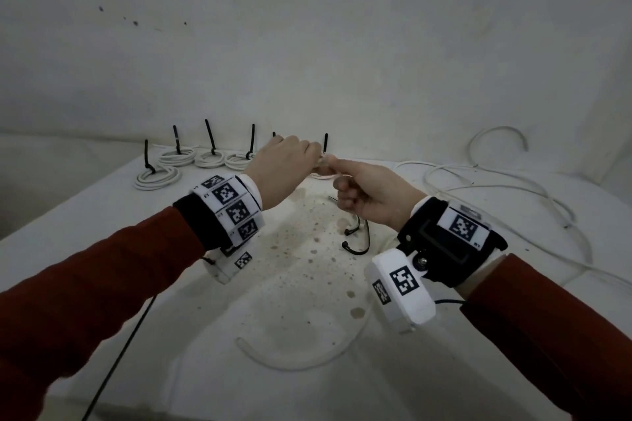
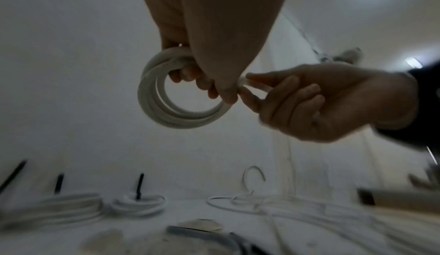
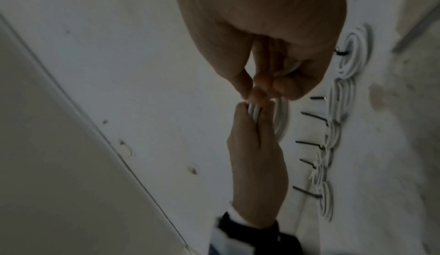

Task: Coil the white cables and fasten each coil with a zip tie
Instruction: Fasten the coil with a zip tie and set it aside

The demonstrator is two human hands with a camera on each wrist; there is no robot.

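Nearest to us, on the stained white table (image 1: 102, 335), a loose curved piece of white cable (image 1: 301, 364) is lying by itself, and a thin black wire (image 1: 119, 355) is trailing off the front edge. Just beyond it, our red sleeves (image 1: 85, 284) are reaching forward, each wrist wearing a band with black-and-white markers (image 1: 232, 208). Under our right wrist, two loose black zip ties (image 1: 359, 243) are lying on the spotted surface. Above the middle of the table we are holding a white cable coil (image 2: 166, 104) in the air: our left hand (image 1: 284, 171) is gripping it, fingers (image 2: 188, 74) curled through the ring and thumb pressing from outside, while our right hand (image 1: 369, 195) is pinching the strand that leaves the coil between thumb and forefinger, its other fingers curling loosely toward the palm. The two hands are touching at the fingertips. Off to the right, uncoiled white cables (image 1: 496, 188) are sprawling in loose loops over the table, one loop arching up near the wall. Farther back on the left, finished coils (image 1: 178, 157) are sitting in a row along the far edge, each one bound by a black zip tie (image 1: 210, 137) whose tail is sticking up. Behind everything, a pale wall (image 1: 307, 44) with a few dark specks is closing off the view.
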